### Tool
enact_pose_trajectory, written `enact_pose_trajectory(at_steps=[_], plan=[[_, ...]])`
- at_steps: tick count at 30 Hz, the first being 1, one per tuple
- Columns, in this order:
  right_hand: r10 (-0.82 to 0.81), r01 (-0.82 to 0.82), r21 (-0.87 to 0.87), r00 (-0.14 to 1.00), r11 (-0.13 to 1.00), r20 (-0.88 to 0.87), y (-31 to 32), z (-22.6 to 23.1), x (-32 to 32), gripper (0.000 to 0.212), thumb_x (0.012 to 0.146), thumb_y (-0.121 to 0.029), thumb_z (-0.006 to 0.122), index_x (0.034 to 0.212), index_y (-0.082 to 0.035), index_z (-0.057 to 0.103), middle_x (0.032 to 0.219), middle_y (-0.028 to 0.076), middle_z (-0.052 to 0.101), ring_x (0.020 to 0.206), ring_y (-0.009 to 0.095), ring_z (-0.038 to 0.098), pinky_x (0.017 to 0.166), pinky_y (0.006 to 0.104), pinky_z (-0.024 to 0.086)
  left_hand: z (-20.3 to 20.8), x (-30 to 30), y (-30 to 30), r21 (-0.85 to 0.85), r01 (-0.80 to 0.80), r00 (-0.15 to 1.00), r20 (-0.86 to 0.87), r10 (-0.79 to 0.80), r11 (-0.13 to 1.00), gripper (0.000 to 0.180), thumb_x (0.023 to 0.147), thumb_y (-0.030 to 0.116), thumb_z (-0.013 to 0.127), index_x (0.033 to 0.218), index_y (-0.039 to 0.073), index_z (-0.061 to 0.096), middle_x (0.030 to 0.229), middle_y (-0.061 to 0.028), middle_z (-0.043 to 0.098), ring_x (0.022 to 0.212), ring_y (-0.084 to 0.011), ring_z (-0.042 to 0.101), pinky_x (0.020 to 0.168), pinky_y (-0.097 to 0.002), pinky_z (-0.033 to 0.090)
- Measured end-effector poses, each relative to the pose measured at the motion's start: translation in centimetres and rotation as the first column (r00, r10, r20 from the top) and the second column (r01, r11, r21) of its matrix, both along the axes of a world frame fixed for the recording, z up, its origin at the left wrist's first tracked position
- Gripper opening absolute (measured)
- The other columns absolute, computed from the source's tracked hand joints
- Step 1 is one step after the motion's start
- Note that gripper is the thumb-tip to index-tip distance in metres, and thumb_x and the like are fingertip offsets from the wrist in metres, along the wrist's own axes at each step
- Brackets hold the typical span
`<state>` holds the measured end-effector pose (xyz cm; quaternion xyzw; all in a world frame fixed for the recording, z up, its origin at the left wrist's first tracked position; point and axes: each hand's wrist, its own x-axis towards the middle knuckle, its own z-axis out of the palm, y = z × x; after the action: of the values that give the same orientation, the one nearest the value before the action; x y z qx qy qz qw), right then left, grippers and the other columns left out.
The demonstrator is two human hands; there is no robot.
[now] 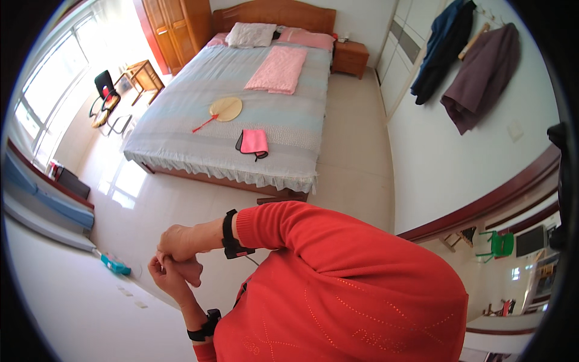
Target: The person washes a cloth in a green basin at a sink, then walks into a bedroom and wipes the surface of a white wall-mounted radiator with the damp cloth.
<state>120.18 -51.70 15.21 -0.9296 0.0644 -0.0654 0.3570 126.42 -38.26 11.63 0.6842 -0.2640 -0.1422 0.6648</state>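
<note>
My right hand (180, 242) reaches across to the left from a red sleeve, with a black band (229, 235) round its wrist. Its fingers are bent downward and meet my left hand (172, 280), which comes up from below. The left fingertips are pinched together against the right hand; whatever may be between the hands is hidden. Another black band (205, 326) circles the left wrist. Both hands are in the air beyond the foot of the bed (199, 142). On its cover lie a round straw-coloured fan (228, 109) with a red tassel and a folded pink cloth (256, 143) with dark edging.
A pink folded blanket (277, 69) and pillows (250, 34) lie farther up the bed. A teal object (115, 264) is left of my hands. A chair (107, 99) stands by the window, a nightstand (350, 59) beside the headboard. Clothes (482, 75) hang on the right wall.
</note>
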Motion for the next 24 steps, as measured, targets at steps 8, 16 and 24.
enact_pose_trajectory(at_steps=[8, 16, 24], plan=[[-0.207, 0.086, 0.601, 0.969, 0.794, 0.134, -4.1, -2.8, 4.3, 0.019, 0.079, -0.017, 0.063, 0.087, -0.001, 0.067, 0.083, 0.008, 0.065, 0.079, 0.016, 0.061, 0.067, 0.0313, 0.050, -2.7, 5.4, -3.0, -0.161, 0.362, 0.916, -0.124, -0.383, 0.918, 0.021, 0.099, 0.015, 0.054, 0.113, -0.001, 0.058, 0.104, -0.0078, 0.062, 0.092, -0.0143, 0.060, 0.078, -0.0264, 0.049], [-0.181, -0.163, 0.898, 0.950, 0.410, 0.255, -10.0, -2.4, 3.8, 0.034, 0.096, -0.031, 0.049, 0.094, -0.001, 0.066, 0.099, 0.006, 0.063, 0.086, 0.014, 0.062, 0.077, 0.0258, 0.049, -4.6, 10.6, -8.5, -0.074, 0.502, 0.837, -0.211, -0.505, 0.862, 0.034, 0.096, 0.016, 0.055, 0.125, 0.000, 0.056, 0.118, -0.0049, 0.058, 0.107, -0.0137, 0.055, 0.090, -0.0295, 0.046], [-0.051, -0.062, 0.863, 0.994, 0.501, 0.101, -17.8, -4.2, 10.5, 0.024, 0.092, -0.027, 0.060, 0.104, -0.006, 0.065, 0.098, 0.000, 0.064, 0.088, 0.009, 0.061, 0.075, 0.0244, 0.048, -5.2, 18.3, -12.6, -0.022, 0.286, 0.943, -0.169, -0.286, 0.958, 0.062, 0.087, 0.006, 0.064, 0.142, 0.003, 0.038, 0.140, -0.0128, 0.044, 0.113, -0.0200, 0.056, 0.092, -0.0311, 0.049]])
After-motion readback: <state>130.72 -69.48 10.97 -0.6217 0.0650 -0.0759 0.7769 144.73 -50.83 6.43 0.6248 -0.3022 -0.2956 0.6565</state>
